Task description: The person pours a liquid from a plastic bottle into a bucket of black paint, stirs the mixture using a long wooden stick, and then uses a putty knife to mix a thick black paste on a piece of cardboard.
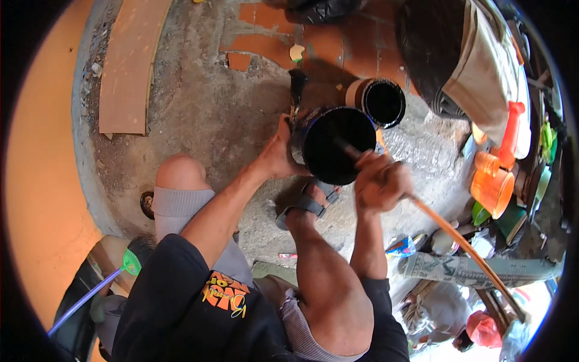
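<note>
A large can [298, 143] of black liquid [329, 136] is in front of me, its open top facing up. My left hand [281, 151] is closed around the can's left side. Gripped in my right hand [383, 183], somewhat blurred, is a long wooden stick [453, 234]. Its near-black lower end reaches into the large can, while the rest slants out to the lower right. Just beyond the can stands a smaller open can [356, 94], also dark inside. A black-ended object [297, 87], perhaps a brush, shows past my left fingertips; whether I touch it, I cannot tell.
A long flat board [129, 72] lies along the orange wall [42, 157] at left. Behind my left arm is a purple-handled broom [90, 298]. An orange dipper [494, 184], a rolled mat [476, 269] and assorted clutter crowd the right. My sandalled foot [315, 196] is near the can.
</note>
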`<state>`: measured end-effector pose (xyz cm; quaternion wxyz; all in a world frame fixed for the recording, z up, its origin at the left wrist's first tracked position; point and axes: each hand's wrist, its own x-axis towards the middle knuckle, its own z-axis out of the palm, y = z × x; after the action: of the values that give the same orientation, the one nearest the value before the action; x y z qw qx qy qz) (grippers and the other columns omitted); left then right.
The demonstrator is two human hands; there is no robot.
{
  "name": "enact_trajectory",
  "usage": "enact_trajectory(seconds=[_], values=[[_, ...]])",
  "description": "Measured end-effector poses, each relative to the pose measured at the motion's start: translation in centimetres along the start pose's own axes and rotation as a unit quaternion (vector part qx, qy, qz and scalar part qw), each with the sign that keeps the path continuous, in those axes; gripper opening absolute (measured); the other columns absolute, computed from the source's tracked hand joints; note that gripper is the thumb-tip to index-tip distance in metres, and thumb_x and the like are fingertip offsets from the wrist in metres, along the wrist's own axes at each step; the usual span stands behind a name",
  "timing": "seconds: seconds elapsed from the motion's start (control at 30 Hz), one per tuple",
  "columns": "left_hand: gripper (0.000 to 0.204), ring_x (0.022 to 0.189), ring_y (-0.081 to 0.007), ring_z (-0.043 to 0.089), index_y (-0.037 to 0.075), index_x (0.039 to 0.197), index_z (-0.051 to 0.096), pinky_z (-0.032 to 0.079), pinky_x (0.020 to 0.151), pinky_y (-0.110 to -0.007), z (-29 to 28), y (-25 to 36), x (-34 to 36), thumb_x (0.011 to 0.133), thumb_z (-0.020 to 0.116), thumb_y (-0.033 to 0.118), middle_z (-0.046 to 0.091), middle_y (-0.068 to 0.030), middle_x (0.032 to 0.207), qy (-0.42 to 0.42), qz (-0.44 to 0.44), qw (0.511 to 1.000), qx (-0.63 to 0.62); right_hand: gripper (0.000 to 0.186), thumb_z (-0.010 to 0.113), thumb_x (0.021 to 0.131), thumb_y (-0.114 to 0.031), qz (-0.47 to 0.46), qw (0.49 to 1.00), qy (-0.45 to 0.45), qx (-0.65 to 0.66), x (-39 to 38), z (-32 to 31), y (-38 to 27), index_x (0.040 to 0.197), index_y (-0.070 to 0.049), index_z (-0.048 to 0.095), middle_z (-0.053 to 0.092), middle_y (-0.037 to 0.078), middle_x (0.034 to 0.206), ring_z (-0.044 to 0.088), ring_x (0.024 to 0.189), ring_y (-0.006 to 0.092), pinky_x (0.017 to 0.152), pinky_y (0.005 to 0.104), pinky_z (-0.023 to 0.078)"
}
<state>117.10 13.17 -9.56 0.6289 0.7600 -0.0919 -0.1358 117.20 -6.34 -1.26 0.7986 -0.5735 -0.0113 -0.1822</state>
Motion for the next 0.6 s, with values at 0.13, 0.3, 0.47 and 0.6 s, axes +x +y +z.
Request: enact_trajectory(seconds=[0.13, 0.3, 0.47, 0.6], values=[[0.127, 0.135, -0.0302, 0.039, 0.006, 0.148, 0.01, 0.033, 0.112, -0.04, -0.1, 0.2, 0.4, 0.053, 0.095, 0.018, 0.036, -0.0183, 0.147, 0.01, 0.038, 0.999, 0.031, 0.03, 0.041, 0.097, -0.03, 0.012, 0.998, 0.042, -0.05, -1.1, -2.2, -1.7, 0.077, -0.007, 0.04, 0.041, 0.009, 0.06, 0.045, 0.053, 0.0222, 0.052, 0.039, 0.045], [0.131, 0.133, -0.033, 0.041, 0.004, 0.145, 0.007, 0.032, 0.112, -0.04, 0.2, -0.4, 0.4, 0.051, 0.096, 0.022, 0.037, -0.0201, 0.146, -0.048, 0.014, 0.998, 0.037, 0.028, 0.041, 0.098, -0.027, -0.021, 0.993, -0.014, -0.114, 0.2, 0.0, 0.1, 0.081, -0.005, 0.04, 0.046, 0.012, 0.061, 0.047, 0.051, 0.021, 0.053, 0.04, 0.049], [0.132, 0.135, -0.033, 0.039, 0.002, 0.145, 0.007, 0.034, 0.112, -0.041, 0.4, -0.9, 0.8, 0.05, 0.096, 0.021, 0.037, -0.0201, 0.146, 0.004, 0.06, 0.998, -0.008, 0.037, 0.038, 0.099, -0.034, 0.022, 0.993, -0.013, -0.111, -3.0, -1.4, -3.2, 0.076, -0.007, 0.048, 0.041, 0.006, 0.055, 0.046, 0.054, 0.018, 0.055, 0.0354, 0.048], [0.118, 0.134, -0.0275, 0.04, 0.002, 0.147, 0.018, 0.034, 0.112, -0.04, 0.7, 0.8, 0.6, 0.057, 0.093, 0.011, 0.037, -0.0167, 0.146, 0.0, 0.065, 0.998, -0.005, 0.033, 0.038, 0.099, -0.038, -0.018, 0.953, 0.047, -0.298, -2.2, -4.8, 2.3, 0.089, -0.007, 0.043, 0.042, 0.006, 0.07, 0.04, 0.051, 0.0189, 0.053, 0.0357, 0.041]])
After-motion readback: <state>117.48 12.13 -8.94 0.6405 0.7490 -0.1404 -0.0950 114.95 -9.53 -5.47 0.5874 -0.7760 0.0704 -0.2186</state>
